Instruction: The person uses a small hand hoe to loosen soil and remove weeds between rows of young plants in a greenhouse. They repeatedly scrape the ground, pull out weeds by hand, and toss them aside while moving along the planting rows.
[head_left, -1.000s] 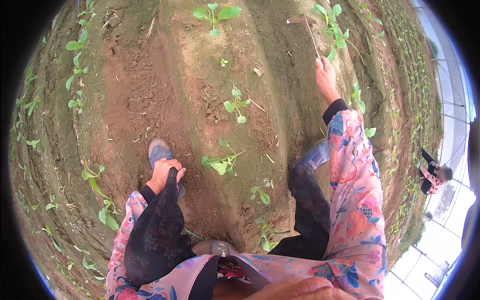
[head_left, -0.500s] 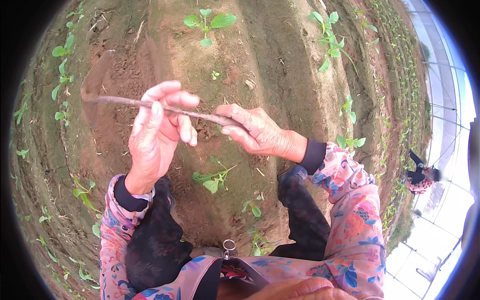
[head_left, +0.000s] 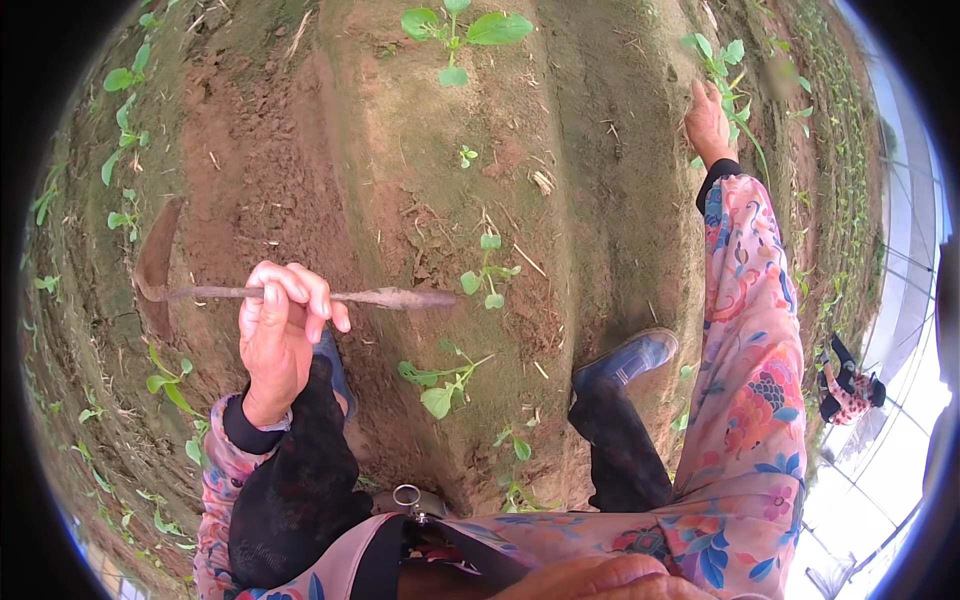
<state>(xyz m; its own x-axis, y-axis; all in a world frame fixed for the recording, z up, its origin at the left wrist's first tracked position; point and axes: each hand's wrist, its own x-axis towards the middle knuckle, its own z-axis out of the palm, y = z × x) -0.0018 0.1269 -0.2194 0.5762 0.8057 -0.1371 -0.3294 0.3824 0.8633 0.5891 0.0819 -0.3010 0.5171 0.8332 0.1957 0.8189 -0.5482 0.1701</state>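
Observation:
My left hand (head_left: 278, 335) is closed around the thin wooden handle of a hand hoe (head_left: 395, 298). The tool lies level above the soil, its curved, rusty-brown blade at the left and its thick grip end pointing right. My right arm stretches far out to the right. At its end my right hand (head_left: 708, 125) has its fingers extended beside a leafy green seedling (head_left: 728, 75); whether they touch it, I cannot tell. Below the hoe's grip end grow a small seedling (head_left: 487, 275) and a drooping, broader-leaved one (head_left: 440, 395).
A larger seedling (head_left: 455, 35) stands on the bed ahead. Rows of green plants line both sides. My blue shoe (head_left: 640, 355) rests on the soil at the right. Another person (head_left: 848, 390) bends among the plants at the far right, near a pale greenhouse-like frame.
My right hand has let go of the hoe's handle and reached out far to the right beside a seedling. My left hand, now closed round the handle, has moved slightly lower with the hoe.

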